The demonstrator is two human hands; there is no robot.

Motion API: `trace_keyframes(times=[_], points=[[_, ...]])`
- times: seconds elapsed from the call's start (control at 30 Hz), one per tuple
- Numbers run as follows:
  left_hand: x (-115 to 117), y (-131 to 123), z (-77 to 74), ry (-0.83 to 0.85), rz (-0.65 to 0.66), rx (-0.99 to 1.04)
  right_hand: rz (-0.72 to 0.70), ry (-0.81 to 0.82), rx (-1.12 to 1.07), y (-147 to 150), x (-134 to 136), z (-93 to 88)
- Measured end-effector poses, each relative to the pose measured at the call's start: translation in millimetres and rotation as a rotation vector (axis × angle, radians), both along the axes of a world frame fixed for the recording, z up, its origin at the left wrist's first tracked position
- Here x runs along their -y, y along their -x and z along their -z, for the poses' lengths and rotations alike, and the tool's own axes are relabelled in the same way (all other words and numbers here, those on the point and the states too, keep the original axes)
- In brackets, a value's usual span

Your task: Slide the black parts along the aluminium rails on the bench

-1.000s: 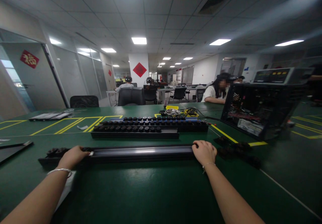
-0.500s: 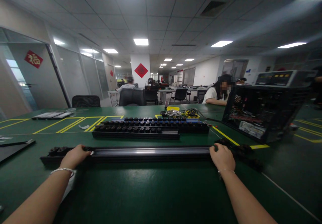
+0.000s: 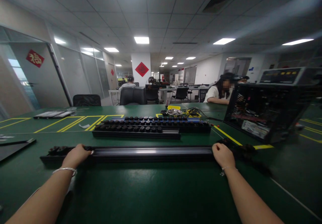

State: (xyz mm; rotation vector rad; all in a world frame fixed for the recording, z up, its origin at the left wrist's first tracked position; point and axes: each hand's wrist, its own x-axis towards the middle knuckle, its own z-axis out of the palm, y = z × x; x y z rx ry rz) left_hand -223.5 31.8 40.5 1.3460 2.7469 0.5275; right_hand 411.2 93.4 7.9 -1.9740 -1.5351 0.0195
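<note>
A long black rail (image 3: 151, 154) with a shiny strip along its middle lies across the green table in front of me. Dark round pieces (image 3: 58, 150) sit in its left end. My left hand (image 3: 77, 156) closes over the rail just right of these pieces, its fingertips at the start of the shiny stretch. Toward the other end, my right hand (image 3: 223, 155) grips the rail with curled fingers, and the parts beneath are hidden. More dark pieces (image 3: 248, 150) show beyond it, blurred. Behind lie similar black rails (image 3: 136, 136) filled with rows of round pieces.
An open computer case (image 3: 266, 113) with a boxy device (image 3: 281, 76) on top stands at the right. A metal dish (image 3: 174, 112), yellow tray and cables (image 3: 195, 112) lie behind the rails. Dark flat panels rest at the left. A person (image 3: 218, 93) sits across the table.
My right hand has shifted slightly right along the rail, and its fingers look more tucked in. The left hand keeps its place. The view has turned a little.
</note>
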Motion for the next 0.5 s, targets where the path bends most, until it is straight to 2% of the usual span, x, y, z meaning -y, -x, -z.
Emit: trace_keyframes(times=[0.1,0.3,0.4,0.5], points=[[1,-5,-3.0,0.092,-0.014,0.027,-0.028,0.05,-0.144,-15,-11,6.3],[1,-11,-7.6,0.15,-0.041,0.052,0.055,0.054,-0.321,-46,-24,9.7],[1,-12,-8.0,0.141,-0.053,0.067,0.067,0.02,-0.342,-48,-24,10.9],[0,-14,-6.0,0.102,-0.059,0.071,0.031,0.016,-0.304,-35,-18,9.3]])
